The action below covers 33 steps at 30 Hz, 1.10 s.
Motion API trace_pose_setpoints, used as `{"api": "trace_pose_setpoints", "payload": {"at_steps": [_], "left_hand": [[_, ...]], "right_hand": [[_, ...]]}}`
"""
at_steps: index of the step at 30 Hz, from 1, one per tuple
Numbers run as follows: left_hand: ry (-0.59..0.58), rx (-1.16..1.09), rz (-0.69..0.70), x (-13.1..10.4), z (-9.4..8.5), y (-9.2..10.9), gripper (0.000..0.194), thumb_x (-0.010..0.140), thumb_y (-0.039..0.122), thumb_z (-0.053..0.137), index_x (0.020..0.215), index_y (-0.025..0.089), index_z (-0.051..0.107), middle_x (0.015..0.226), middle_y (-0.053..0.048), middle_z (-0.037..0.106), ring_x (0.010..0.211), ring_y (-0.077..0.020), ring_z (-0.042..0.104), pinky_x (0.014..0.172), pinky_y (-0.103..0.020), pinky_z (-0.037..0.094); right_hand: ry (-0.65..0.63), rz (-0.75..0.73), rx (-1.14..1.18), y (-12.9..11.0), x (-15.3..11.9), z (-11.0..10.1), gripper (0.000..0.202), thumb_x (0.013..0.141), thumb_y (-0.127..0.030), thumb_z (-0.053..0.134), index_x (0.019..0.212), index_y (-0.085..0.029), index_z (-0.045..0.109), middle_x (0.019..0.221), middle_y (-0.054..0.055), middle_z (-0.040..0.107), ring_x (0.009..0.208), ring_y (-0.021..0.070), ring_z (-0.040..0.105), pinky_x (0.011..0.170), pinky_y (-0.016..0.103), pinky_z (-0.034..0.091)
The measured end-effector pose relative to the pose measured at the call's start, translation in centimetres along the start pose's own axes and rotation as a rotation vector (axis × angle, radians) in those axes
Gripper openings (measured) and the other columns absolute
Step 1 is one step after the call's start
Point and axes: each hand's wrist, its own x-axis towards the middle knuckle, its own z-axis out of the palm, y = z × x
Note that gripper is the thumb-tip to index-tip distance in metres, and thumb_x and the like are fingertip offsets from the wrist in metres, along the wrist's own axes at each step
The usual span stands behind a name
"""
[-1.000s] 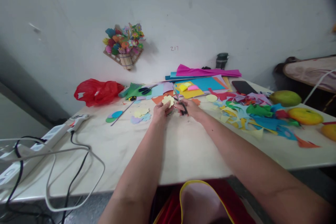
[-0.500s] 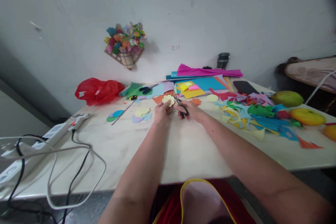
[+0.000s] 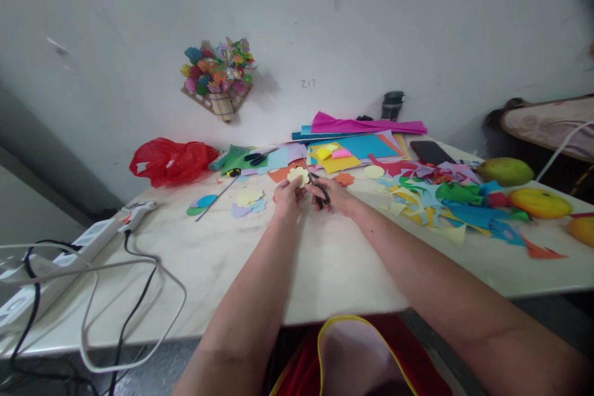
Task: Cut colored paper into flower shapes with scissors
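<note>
Between the fingers of my left hand (image 3: 288, 193) is a pale yellow paper flower (image 3: 298, 176) with a scalloped edge. My right hand (image 3: 335, 195) is wrapped round the black handles of a pair of scissors (image 3: 321, 195), whose blades point up beside the flower's right edge. Whether the blades touch the paper I cannot tell. Left of my hands lie more cut flowers, a pale yellow one (image 3: 250, 197) over blue and lilac ones. An orange paper flower (image 3: 344, 180) rests just beyond my right hand, near a pale yellow paper circle (image 3: 374, 171).
Paper scraps (image 3: 431, 201) cover the table's right side, near a phone (image 3: 432, 153) and mangoes (image 3: 541, 203). Coloured sheets (image 3: 371, 147) lie at the back, with a second pair of scissors (image 3: 255, 158) and a red plastic bag (image 3: 174, 162). A power strip (image 3: 83, 247) with cables runs along the left.
The scissors have tilted slightly and sit a little nearer the flower. Both hands keep their holds; the whole view has shifted slightly.
</note>
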Motion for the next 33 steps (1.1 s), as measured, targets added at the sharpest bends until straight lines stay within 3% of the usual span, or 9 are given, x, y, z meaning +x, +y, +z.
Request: {"api": "trace_pose_setpoints", "payload": {"at_steps": [33], "left_hand": [[0.037, 0.002, 0.001, -0.45, 0.57, 0.00, 0.022, 0.065, 0.014, 0.080, 0.070, 0.016, 0.059, 0.058, 0.001, 0.063, 0.051, -0.0102, 0.061, 0.059, -0.022, 0.048]], "right_hand": [[0.027, -0.020, -0.049, 0.14, 0.09, 0.04, 0.037, 0.081, -0.050, 0.075, 0.083, -0.019, 0.056, 0.059, -0.003, 0.061, 0.042, 0.0090, 0.057, 0.028, 0.016, 0.034]]}}
